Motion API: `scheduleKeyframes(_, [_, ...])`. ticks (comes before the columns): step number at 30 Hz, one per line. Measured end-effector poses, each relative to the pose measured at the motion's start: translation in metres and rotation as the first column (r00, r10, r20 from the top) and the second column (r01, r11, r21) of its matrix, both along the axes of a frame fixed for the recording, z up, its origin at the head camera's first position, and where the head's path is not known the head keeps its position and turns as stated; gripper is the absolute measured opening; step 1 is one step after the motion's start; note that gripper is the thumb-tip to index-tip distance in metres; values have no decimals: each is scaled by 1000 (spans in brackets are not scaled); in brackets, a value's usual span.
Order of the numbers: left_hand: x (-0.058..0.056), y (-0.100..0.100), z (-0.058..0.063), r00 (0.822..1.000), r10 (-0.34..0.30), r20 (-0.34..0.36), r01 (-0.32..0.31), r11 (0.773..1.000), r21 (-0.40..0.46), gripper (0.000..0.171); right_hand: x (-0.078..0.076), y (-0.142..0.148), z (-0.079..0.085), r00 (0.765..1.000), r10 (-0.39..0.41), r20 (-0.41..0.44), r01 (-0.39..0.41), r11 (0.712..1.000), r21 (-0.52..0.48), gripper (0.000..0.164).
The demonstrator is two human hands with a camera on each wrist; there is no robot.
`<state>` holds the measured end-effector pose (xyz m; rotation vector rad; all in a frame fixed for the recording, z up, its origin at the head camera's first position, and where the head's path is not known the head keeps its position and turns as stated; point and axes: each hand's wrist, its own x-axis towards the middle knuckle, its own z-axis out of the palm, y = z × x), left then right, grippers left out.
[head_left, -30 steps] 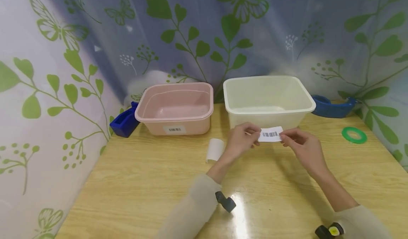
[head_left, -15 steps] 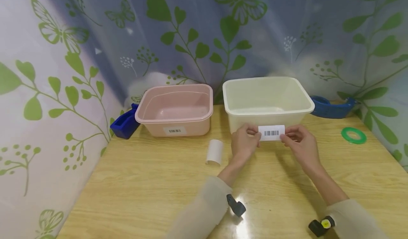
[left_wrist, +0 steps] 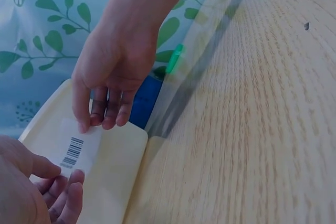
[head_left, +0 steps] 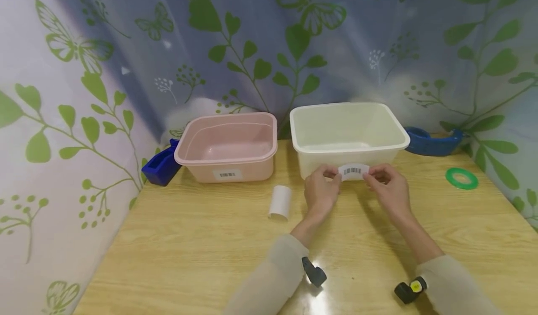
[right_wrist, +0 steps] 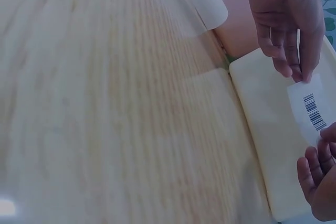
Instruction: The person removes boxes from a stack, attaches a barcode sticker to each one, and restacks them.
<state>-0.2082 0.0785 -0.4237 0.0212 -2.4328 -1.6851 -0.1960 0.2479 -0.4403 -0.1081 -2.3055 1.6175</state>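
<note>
A white barcode label (head_left: pixel 353 171) is stretched between both hands, close in front of the cream basin (head_left: pixel 349 157). My left hand (head_left: pixel 321 191) pinches its left end between thumb and fingers. At the opposite end, my right hand (head_left: pixel 391 191) pinches it the same way. The label bows a little, its printed side turned toward me. In the left wrist view the barcode label (left_wrist: pixel 76 148) lies over the basin's front wall. From the right wrist view, the label (right_wrist: pixel 310 108) likewise overlaps that wall, held at both ends.
Left of the cream basin stands a pink basin (head_left: pixel 229 168) with a barcode label on its front. A curled white paper piece (head_left: pixel 280 202) lies on the wooden table (head_left: pixel 201 245). A blue holder (head_left: pixel 161 166) sits far left; a blue tape dispenser (head_left: pixel 435 143) and green tape roll (head_left: pixel 462 178) are right.
Both hands have carried the label forward and slightly up to the cream basin's front. It straightened out flat, then bowed between the fingers.
</note>
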Motion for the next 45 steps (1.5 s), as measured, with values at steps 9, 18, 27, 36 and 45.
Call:
scheduleKeyframes(9, [-3, -1, -1, 1000, 17, -19, -17, 1000, 0, 5, -6, -4, 0, 1000, 19, 19, -18, 999, -38, 29])
scheduleKeyframes(18, [-5, -1, 2, 999, 44, -3, -44, 999, 11, 7, -9, -5, -1, 998, 57, 3, -57, 996, -75, 28])
scheduleKeyframes(27, [-6, -3, 1, 999, 49, -1, -49, 999, -14, 5, -12, -5, -1, 998, 68, -1, -68, 992, -109, 29])
scheduleKeyframes(36, [-7, -5, -1, 998, 57, -2, -57, 998, -24, 7, -15, -1, -5, 999, 48, -5, -49, 993, -104, 30])
scheduleKeyframes(45, [-4, -4, -1, 999, 44, -13, -43, 999, 9, 9, -15, 2, -7, 1000, 28, -6, -28, 991, -134, 28])
